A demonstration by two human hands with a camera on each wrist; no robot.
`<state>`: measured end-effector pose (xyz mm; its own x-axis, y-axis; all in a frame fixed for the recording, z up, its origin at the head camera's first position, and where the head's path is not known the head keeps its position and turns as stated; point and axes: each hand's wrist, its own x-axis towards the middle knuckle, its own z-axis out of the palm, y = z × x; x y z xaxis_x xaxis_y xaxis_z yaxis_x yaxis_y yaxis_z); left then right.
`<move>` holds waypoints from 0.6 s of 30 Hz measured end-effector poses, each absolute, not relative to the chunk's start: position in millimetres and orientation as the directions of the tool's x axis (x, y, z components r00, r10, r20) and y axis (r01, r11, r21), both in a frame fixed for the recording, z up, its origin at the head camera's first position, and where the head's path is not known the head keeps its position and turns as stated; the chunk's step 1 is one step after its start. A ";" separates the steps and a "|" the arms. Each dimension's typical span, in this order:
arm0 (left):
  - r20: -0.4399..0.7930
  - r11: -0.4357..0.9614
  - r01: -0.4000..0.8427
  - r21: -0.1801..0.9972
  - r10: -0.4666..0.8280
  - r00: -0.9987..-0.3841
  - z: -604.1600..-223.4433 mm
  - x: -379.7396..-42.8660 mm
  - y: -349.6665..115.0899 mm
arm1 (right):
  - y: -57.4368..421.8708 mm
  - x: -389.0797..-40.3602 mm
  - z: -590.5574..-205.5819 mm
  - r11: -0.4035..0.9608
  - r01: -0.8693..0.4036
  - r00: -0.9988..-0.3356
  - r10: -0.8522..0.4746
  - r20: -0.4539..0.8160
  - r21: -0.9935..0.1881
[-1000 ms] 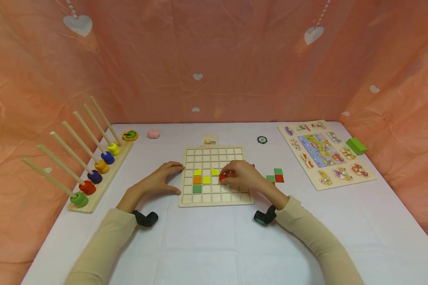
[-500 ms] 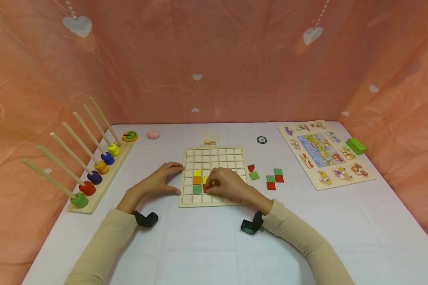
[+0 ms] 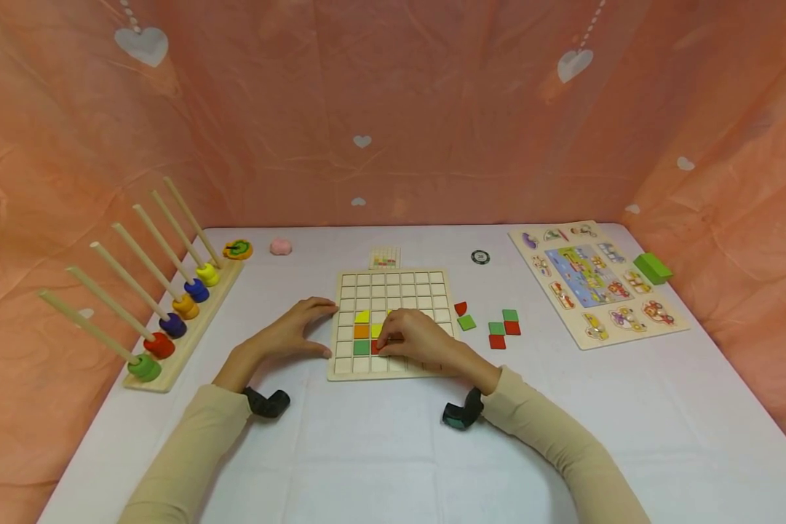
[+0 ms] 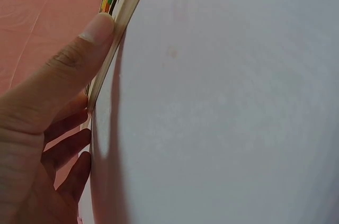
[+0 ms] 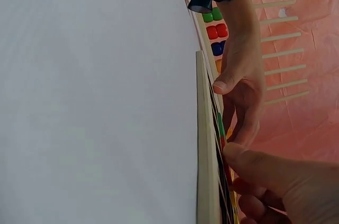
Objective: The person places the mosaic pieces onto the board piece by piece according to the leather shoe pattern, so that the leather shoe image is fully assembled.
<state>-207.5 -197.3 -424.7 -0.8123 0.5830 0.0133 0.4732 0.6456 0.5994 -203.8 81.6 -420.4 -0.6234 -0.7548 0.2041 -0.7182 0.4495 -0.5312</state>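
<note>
A wooden grid board (image 3: 393, 280) lies mid-table. On its left side are a yellow tile (image 3: 362, 317), an orange tile (image 3: 362, 332) and a green tile (image 3: 362, 348), with another yellow tile (image 3: 376, 331) partly hidden by fingers. My right hand (image 3: 426, 340) pinches a red tile (image 3: 375, 348) at the cell just right of the green one. In the right wrist view, the thumb (image 5: 241, 158) is at the red tile, low over the board. My left hand (image 3: 287, 335) lies along the board's left edge, fingers spread; its thumb (image 4: 92, 41) touches the rim in the left wrist view.
Right of the board lie loose tiles: a red rounded piece (image 3: 461, 308), a light green one (image 3: 466, 322) and several red and green squares (image 3: 496, 341). A pattern card (image 3: 385, 257) is behind. A peg stacker (image 3: 199, 331) stands left, a picture puzzle (image 3: 566, 320) right.
My right hand has carried the red tile leftward and nearer to me, from the board's right part to the cell beside the green tile. My left hand has stayed still.
</note>
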 end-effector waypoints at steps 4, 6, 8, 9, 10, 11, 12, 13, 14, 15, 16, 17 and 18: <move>0.012 0.646 0.472 0.600 0.583 -0.812 -423.2 -206.6 -196.7 | 88.6 -208.1 -417.0 0.441 -0.720 -0.613 -0.766 0.195 -0.536; 0.011 0.649 0.473 0.596 0.582 -0.813 -422.9 -206.4 -196.5 | 95.5 -211.7 -413.4 0.436 -0.712 -0.616 -0.764 0.193 -0.550; 0.009 0.651 0.473 0.594 0.582 -0.813 -422.8 -206.3 -196.3 | 105.0 -216.2 -408.8 0.420 -0.706 -0.617 -0.760 0.204 -0.570; 0.009 0.653 0.473 0.592 0.581 -0.814 -422.9 -206.3 -196.2 | 110.8 -218.3 -406.1 0.413 -0.706 -0.616 -0.758 0.212 -0.576; 0.008 0.655 0.473 0.590 0.581 -0.814 -423.0 -206.4 -196.1 | 117.1 -220.6 -404.0 0.413 -0.706 -0.619 -0.755 0.217 -0.575; 0.009 0.656 0.474 0.588 0.580 -0.814 -423.2 -206.6 -196.2 | 124.0 -222.9 -402.3 0.416 -0.703 -0.624 -0.750 0.220 -0.576; 0.009 0.656 0.473 0.588 0.580 -0.815 -423.2 -206.7 -196.1 | 131.4 -225.0 -400.6 0.418 -0.704 -0.626 -0.746 0.225 -0.574; 0.008 0.655 0.471 0.591 0.579 -0.815 -423.4 -206.7 -196.1 | 139.1 -226.8 -398.8 0.421 -0.702 -0.631 -0.742 0.228 -0.574; 0.008 0.656 0.471 0.590 0.578 -0.816 -423.7 -206.8 -196.2 | 147.0 -228.0 -397.2 0.432 -0.693 -0.642 -0.734 0.222 -0.578; 0.008 0.656 0.470 0.591 0.578 -0.816 -423.9 -206.8 -196.3 | 155.3 -228.7 -395.5 0.442 -0.686 -0.651 -0.727 0.218 -0.577; 0.007 0.656 0.468 0.592 0.577 -0.817 -424.1 -206.9 -196.4 | 163.3 -229.4 -394.6 0.457 -0.673 -0.665 -0.717 0.207 -0.581; 0.007 0.655 0.468 0.593 0.577 -0.817 -424.4 -207.0 -196.7 | 171.6 -229.1 -393.3 0.470 -0.658 -0.679 -0.708 0.195 -0.588; 0.007 0.655 0.468 0.593 0.577 -0.816 -424.7 -207.1 -196.8 | 179.8 -229.1 -392.8 0.483 -0.647 -0.691 -0.698 0.186 -0.590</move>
<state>-207.1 -196.8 -424.7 -0.8164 0.5774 0.0070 0.4682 0.6549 0.5932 -229.1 179.8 -392.8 -0.6911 -0.6984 0.1858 -0.6468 0.4831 -0.5901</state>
